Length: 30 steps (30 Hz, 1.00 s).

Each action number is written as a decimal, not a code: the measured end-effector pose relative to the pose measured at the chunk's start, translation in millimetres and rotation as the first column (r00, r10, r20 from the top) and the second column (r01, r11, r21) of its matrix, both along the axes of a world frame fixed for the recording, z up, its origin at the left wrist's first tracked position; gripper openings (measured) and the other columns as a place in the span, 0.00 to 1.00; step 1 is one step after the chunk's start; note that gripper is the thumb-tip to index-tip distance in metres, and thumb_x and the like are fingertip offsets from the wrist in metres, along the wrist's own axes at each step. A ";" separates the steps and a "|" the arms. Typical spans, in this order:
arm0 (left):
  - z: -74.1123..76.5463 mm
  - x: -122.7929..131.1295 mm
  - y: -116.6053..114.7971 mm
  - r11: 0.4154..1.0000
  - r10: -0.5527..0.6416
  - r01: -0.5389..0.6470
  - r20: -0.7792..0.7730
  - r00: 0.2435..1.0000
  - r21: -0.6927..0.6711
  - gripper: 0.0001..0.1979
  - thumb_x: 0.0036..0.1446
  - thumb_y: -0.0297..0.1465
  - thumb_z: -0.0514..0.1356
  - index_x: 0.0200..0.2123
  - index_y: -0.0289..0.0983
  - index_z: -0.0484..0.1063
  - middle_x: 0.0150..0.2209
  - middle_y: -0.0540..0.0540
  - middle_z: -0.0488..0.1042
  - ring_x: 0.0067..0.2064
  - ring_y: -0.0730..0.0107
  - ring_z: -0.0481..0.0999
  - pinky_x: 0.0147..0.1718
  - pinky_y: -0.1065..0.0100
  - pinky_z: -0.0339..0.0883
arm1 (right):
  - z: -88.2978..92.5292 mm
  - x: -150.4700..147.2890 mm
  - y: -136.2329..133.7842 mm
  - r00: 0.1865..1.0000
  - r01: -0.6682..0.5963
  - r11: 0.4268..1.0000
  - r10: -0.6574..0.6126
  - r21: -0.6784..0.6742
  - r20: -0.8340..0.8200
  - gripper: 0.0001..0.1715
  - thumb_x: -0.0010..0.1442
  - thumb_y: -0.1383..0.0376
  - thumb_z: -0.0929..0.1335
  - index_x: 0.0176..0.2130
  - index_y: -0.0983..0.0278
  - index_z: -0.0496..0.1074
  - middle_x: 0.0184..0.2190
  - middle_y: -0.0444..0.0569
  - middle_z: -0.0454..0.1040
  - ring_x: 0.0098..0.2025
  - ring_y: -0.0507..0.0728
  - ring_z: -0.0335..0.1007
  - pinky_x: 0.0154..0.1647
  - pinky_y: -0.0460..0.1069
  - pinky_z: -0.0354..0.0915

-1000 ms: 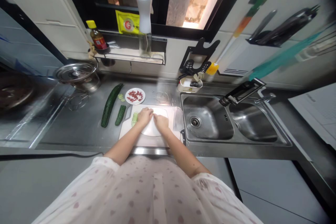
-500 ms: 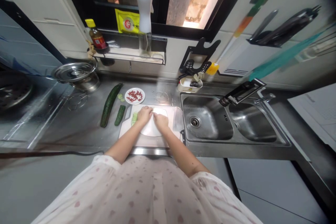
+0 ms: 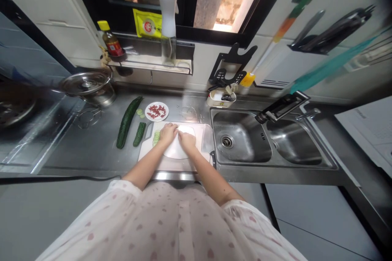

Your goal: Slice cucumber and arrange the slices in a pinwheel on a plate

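Over a white plate (image 3: 176,151) on the pale cutting board (image 3: 147,153), my left hand (image 3: 168,133) and my right hand (image 3: 186,140) meet with fingers closed and tips almost touching. Whatever is between the fingertips is too small or hidden to make out. Green cucumber slices (image 3: 156,137) lie on the board just left of my left hand. Along the board's right edge rests a knife with a black handle (image 3: 213,159). Left of the board are a cut cucumber piece (image 3: 139,134) and a long whole cucumber (image 3: 128,122).
Behind the board sits a small plate (image 3: 157,104) of red pieces, with a few cucumber slices (image 3: 140,112) beside it. A double steel sink (image 3: 241,147) is on the right. A lidded steel pot (image 3: 99,96) stands at the left. Above hangs a shelf (image 3: 147,64) with bottles.
My hands stay over the white plate with almost no movement. The view has shifted very slightly; everything else lies as before.
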<state>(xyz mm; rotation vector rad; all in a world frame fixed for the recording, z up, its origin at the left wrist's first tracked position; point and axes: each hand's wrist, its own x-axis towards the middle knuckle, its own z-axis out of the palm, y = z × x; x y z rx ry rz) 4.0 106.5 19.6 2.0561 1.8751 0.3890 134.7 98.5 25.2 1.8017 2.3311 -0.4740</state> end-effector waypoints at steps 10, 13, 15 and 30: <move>-0.5 1.3 1.2 1.000 0.009 -0.010 -0.028 1.000 -0.005 0.12 0.62 0.33 0.54 0.45 0.40 0.74 0.45 0.41 0.72 0.48 0.59 0.67 0.44 0.64 0.62 | 1.3 -0.1 0.1 1.000 0.004 1.000 -0.003 0.007 -0.031 0.23 0.70 0.61 0.53 0.52 0.60 0.69 0.43 0.54 0.76 0.45 0.57 0.72 0.43 0.49 0.61; 2.4 1.8 -0.2 1.000 0.016 -0.016 0.002 1.000 0.003 0.12 0.61 0.33 0.55 0.45 0.40 0.74 0.45 0.41 0.72 0.48 0.59 0.68 0.45 0.65 0.62 | 1.6 0.8 -0.6 0.999 0.016 1.000 -0.016 0.017 -0.045 0.22 0.70 0.61 0.53 0.52 0.61 0.69 0.44 0.54 0.76 0.45 0.57 0.71 0.43 0.49 0.61; 3.5 0.9 -1.6 0.999 0.038 -0.039 0.041 0.998 0.026 0.12 0.61 0.33 0.54 0.45 0.40 0.74 0.45 0.41 0.73 0.49 0.60 0.68 0.45 0.65 0.62 | 1.5 3.1 -2.5 0.998 0.033 0.999 -0.030 0.036 -0.062 0.21 0.70 0.61 0.54 0.52 0.61 0.69 0.45 0.53 0.76 0.45 0.57 0.71 0.43 0.48 0.61; -24.3 -74.9 -64.4 0.901 0.423 -0.434 0.243 0.873 -0.009 0.14 0.56 0.36 0.57 0.43 0.38 0.76 0.39 0.44 0.78 0.42 0.64 0.75 0.42 0.69 0.65 | 10.1 26.1 -42.0 0.984 0.106 0.992 -0.095 0.062 -0.154 0.19 0.68 0.60 0.56 0.47 0.59 0.72 0.39 0.51 0.77 0.40 0.55 0.71 0.36 0.46 0.56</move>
